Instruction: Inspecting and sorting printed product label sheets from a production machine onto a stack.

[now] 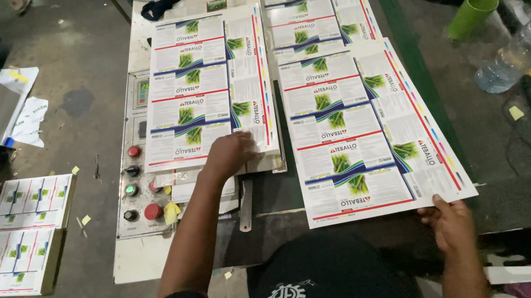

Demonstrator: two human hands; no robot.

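**Printed sheets on the bench, both hands engaged**

Nearest the camera, the right hand (448,220) grips the near right corner of the near sheet (370,130), thumb on top, fingers underneath. This sheet lies flat on the bench (287,223), slightly skewed, its near edge just inside the bench edge.

The left hand (229,153) rests palm down, fingers loosely spread, on the lower right of the left stack (205,89). It presses rather than grips. The stack sits over a control panel (137,190) with red, green and black buttons; a yellow object lies beside the buttons.

A metal ruler (246,206) lies at the near edge of that stack.

Further off, a far stack (316,10) of the same sheets lies beyond the near sheet.

On the floor to the left sit two floor stacks (22,236). On the right lie a green cup (471,14) and a clear bottle (509,61).
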